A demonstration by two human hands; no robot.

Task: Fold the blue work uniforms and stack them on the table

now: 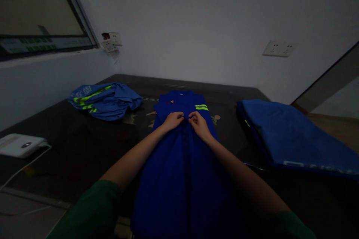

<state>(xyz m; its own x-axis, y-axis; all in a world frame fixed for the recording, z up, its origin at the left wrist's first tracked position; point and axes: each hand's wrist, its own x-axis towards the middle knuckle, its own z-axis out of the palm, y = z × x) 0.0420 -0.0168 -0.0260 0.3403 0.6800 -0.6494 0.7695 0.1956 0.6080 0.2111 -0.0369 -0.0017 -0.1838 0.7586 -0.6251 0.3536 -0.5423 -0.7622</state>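
Left hand [174, 120]: over the middle of the dark table [112, 149], thumb and fingertips pinching cloth at the centre front of the royal-blue work garment [165, 183].
Right hand [198, 124]: also over the table's middle, apart from the left but near it, thumb and forefinger closed on the same front strip; the light is dim, so whether a fastener or just an edge sits between the tips cannot be told.
Royal-blue work garment: front up along the table's middle, collar [181, 94] toward the table's far edge, lower part running to its near edge; a small chest badge [172, 101] and lime reflective stripes [201, 107] show.
Cloth: probably light, soft and limp, quick to wrinkle or slide on the table's smooth top, and not fragile.
Holding places: the front strip's two edges look best for a fingertip pinch; the collar and side edges would suit a broader grip.
Crumpled blue garment [117, 99]: loosely heaped on the table's far left, with lime bands.
Folded blue clothes [297, 130]: flat pile at the table's right end.
White device [21, 145]: at the table's left edge.
Wall socket [279, 48]: above the table's far right corner.
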